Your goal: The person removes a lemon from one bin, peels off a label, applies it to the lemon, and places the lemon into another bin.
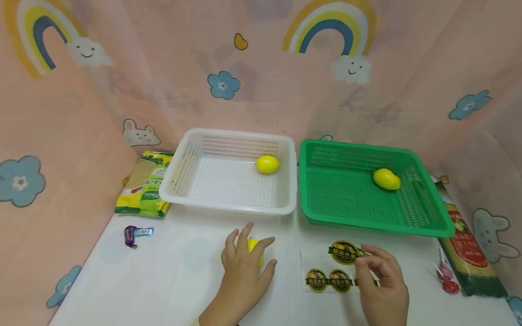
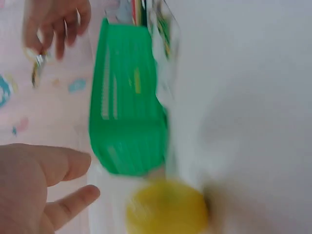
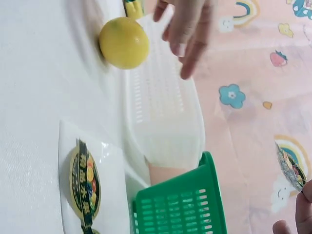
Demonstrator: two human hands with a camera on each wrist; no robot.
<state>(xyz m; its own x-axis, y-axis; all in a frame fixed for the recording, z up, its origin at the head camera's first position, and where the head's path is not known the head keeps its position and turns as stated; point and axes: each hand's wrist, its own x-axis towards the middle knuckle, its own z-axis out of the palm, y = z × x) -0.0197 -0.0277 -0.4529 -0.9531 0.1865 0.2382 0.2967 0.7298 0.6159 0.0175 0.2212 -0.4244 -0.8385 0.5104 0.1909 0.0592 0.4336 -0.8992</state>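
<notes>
A yellow lemon [image 1: 253, 244] rests on the white table, partly hidden in the head view by my left hand [image 1: 244, 265]. That hand hovers over it with fingers spread; the right wrist view shows a gap between the fingers and the lemon [image 3: 124, 43]. My right hand [image 1: 383, 283] pinches a round black-and-gold fruit sticker [image 1: 342, 252] between thumb and fingertips, held up off the table. Below it lies a clear sticker sheet [image 1: 307, 260] with several more such labels. In the right wrist view, the lifted sticker [image 3: 291, 165] stands at the fingertips.
At the back, a white basket [image 1: 228, 206] and a green basket [image 1: 367, 222] stand side by side, each holding one lemon. A Knorr bag [image 1: 142, 190] and small wrapped candies [image 1: 130, 235] lie left. Red-wrapped lollipops [image 1: 446, 276] and a red-green packet [image 1: 469, 246] lie right.
</notes>
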